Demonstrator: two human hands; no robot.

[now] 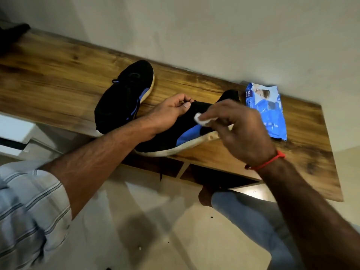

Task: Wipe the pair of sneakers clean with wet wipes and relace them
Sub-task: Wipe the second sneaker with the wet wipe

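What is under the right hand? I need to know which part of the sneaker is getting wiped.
The right hand presses a white wet wipe against the near sneaker, by its blue side panel and dirty white sole. The hand covers most of the wipe and the sneaker's forepart.

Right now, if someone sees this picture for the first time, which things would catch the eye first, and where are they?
First, the two hands at the centre: the right hand holds a white wipe against the near sneaker, while the left hand grips its top. Behind lies the second sneaker, and a blue wipes pack sits at the right on the wooden shelf.
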